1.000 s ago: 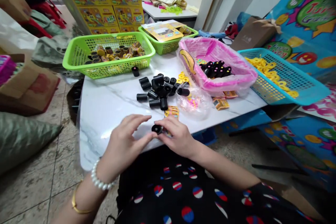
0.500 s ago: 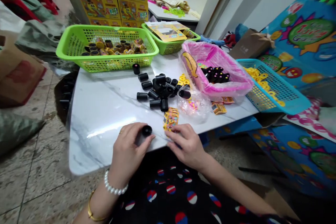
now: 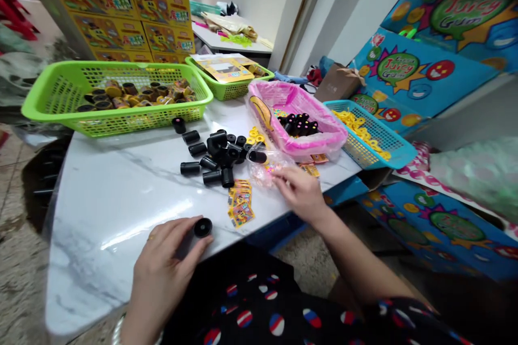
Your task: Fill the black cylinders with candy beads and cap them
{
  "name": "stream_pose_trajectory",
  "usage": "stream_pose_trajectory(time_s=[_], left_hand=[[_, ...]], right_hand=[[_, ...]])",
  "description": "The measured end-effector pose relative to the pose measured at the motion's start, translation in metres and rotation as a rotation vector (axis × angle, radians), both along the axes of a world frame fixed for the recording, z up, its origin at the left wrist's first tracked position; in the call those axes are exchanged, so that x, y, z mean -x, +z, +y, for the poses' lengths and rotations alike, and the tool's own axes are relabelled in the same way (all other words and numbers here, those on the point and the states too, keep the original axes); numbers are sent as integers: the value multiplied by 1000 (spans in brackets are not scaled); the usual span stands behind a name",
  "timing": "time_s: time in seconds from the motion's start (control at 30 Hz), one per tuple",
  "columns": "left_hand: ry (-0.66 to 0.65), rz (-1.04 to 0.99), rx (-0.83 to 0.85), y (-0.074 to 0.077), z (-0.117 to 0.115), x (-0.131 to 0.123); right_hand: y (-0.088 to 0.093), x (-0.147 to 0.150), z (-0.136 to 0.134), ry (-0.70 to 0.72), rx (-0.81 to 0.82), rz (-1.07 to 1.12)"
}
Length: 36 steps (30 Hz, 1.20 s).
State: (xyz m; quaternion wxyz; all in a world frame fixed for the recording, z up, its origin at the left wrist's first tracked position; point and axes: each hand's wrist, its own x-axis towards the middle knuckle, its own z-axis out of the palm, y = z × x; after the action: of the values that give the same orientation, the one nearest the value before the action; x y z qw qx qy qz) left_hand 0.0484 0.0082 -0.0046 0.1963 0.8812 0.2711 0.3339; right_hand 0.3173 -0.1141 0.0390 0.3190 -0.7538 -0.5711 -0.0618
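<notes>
My left grip holds the black tube; I'd keep it steady. My right grip, loosely open, touches the clear bag: pinch gently.

Body of small black plastic cylinder hidden inside left hand; only round end shows. Print on yellow sticker sheets illegible.

A white desk veined in grey bears a black tube at lower centre. A lime-green mesh basket fills the upper left, with a pink basket at centre and a turquoise basket of yellow rings to the right. Along the bottom edge is a black garment dotted red, white and blue.
</notes>
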Motion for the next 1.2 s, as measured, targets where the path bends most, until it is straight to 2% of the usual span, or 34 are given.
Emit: stream_pose_trajectory(time_s=[0.07, 0.13, 0.17, 0.23, 0.37, 0.47, 0.6, 0.77, 0.93, 1.07, 1.2], left_hand=[[-20, 13, -3, 1, 1, -4], [-25, 29, -5, 2, 2, -8], [-24, 33, -7, 3, 2, -10], [-20, 37, -4, 4, 2, -12], [-19, 31, 1, 8, -3, -12], [-29, 36, 16, 10, -6, -10], [-35, 19, 12, 8, -6, -9], [-54, -45, -55, 1, -3, -7], [-58, -65, -86, -3, -3, -5], [-42, -55, -97, -3, -4, -6], [-19, -52, -89, -2, -5, -7]], right_hand=[[10, -25, 13, -61, 229, -87], [16, -41, 28, -28, 472, -152], [18, -45, 35, 2, 550, -169], [19, -47, 46, 49, 607, -181], [15, -46, 49, 110, 629, -171], [11, -44, 43, 159, 580, -161], [10, -36, 41, 139, 555, -156], [22, -42, 47, 116, 559, -148], [28, -44, 58, 3, 404, -37], [32, -40, 71, 61, 434, -131], [51, -33, 82, 68, 345, -173]])
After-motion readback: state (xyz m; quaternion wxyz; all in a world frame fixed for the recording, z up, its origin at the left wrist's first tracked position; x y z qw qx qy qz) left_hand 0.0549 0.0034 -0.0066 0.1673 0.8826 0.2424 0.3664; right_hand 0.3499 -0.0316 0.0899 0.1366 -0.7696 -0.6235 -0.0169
